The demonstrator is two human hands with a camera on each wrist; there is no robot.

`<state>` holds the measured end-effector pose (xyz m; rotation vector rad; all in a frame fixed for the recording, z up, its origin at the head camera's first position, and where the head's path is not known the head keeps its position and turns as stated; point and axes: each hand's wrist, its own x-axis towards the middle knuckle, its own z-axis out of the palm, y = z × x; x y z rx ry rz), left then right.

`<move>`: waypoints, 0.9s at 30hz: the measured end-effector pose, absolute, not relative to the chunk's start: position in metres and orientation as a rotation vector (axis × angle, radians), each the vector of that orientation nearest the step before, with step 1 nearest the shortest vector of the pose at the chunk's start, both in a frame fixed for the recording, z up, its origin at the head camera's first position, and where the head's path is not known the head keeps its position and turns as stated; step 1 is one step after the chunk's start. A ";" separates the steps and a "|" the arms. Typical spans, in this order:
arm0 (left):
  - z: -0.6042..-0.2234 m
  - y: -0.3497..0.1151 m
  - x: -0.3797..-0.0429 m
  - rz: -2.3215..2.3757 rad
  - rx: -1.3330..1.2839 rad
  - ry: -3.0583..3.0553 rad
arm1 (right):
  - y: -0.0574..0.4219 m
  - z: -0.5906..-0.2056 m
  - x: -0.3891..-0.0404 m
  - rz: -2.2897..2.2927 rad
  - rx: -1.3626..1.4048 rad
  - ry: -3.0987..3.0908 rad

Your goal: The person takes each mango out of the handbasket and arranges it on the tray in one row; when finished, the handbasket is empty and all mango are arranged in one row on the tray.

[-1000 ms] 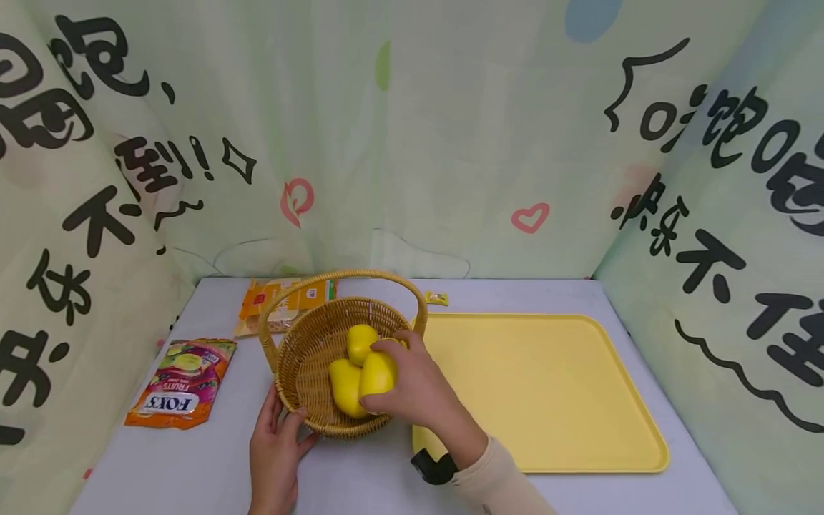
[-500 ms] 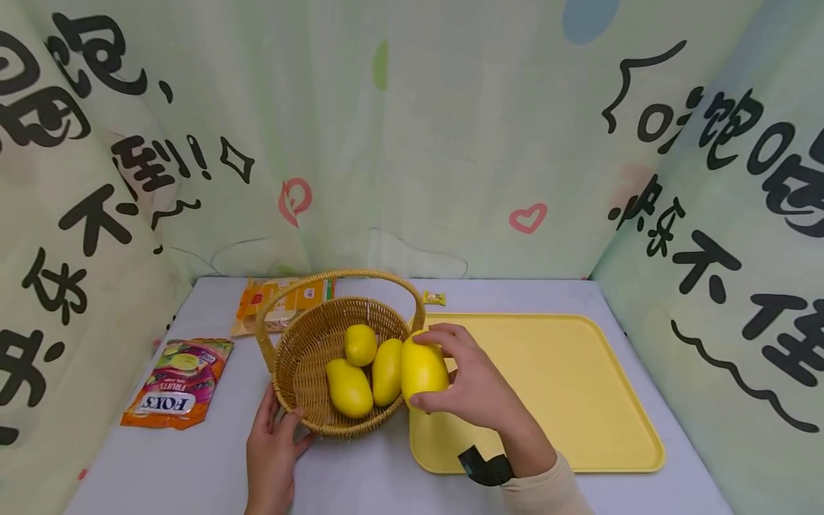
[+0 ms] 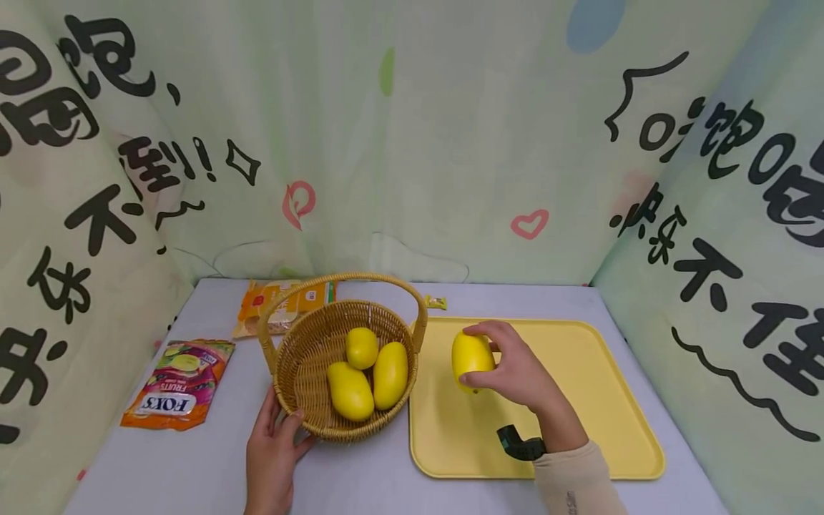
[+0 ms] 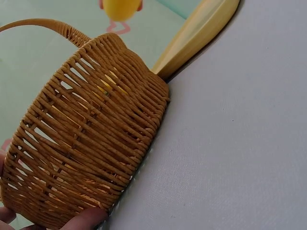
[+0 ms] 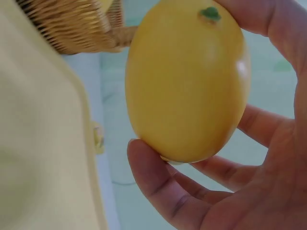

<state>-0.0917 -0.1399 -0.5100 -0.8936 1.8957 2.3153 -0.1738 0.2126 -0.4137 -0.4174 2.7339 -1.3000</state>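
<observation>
My right hand [image 3: 518, 365] pinches a smooth yellow mango [image 3: 471, 361] between thumb and fingers, above the yellow tray [image 3: 579, 400]. A small green stem spot shows on this mango [image 5: 189, 81] in the right wrist view. At the left stands a brown wicker basket [image 3: 309, 372] with a tall arched handle. My left hand [image 3: 273, 450] holds the basket low on its near left side. Its thumb [image 4: 86, 219] presses the weave in the left wrist view, with some fingers hidden. Inside the basket lie two long yellow fruits [image 3: 390, 375] and a smaller round one [image 3: 362, 348].
Left of the basket lies an orange and purple candy bag [image 3: 180, 385]. An orange food packet [image 3: 257, 307] is partly behind the basket. A small yellow wrapped candy [image 3: 435, 302] sits beyond the tray's far edge. Printed curtains enclose the white table [image 3: 360, 486] at the back and sides.
My right hand has lifted the mango out of the basket and carried it right, over the tray. My left hand and the basket have stayed in place.
</observation>
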 end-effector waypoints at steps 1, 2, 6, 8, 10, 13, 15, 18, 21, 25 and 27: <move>-0.510 -0.140 -0.092 2.315 -0.889 1.896 | 0.212 -0.418 -0.176 -1.252 -0.409 2.761; -0.510 -0.141 -0.092 2.313 -0.883 1.896 | 0.211 -0.423 -0.177 -1.209 -0.404 2.784; -0.510 -0.141 -0.091 2.311 -0.869 1.893 | 0.202 -0.441 -0.182 -1.075 -0.385 2.840; -0.510 -0.141 -0.090 2.313 -0.867 1.888 | 0.197 -0.450 -0.182 -1.019 -0.371 2.854; -0.510 -0.141 -0.089 2.318 -0.869 1.883 | 0.192 -0.458 -0.182 -0.953 -0.355 2.873; -0.510 -0.142 -0.089 2.320 -0.857 1.890 | 0.185 -0.465 -0.181 -0.879 -0.351 2.898; -0.510 -0.142 -0.090 2.320 -0.854 1.896 | 0.181 -0.469 -0.181 -0.843 -0.367 2.910; -0.511 -0.142 -0.091 2.318 -0.848 1.900 | 0.176 -0.472 -0.181 -0.804 -0.402 2.919; -0.510 -0.142 -0.091 2.312 -0.849 1.904 | 0.172 -0.475 -0.181 -0.770 -0.426 2.925; -0.510 -0.141 -0.091 2.301 -0.862 1.902 | 0.167 -0.478 -0.181 -0.750 -0.455 2.923; -0.511 -0.141 -0.090 2.304 -0.865 1.894 | 0.165 -0.479 -0.181 -0.748 -0.470 2.914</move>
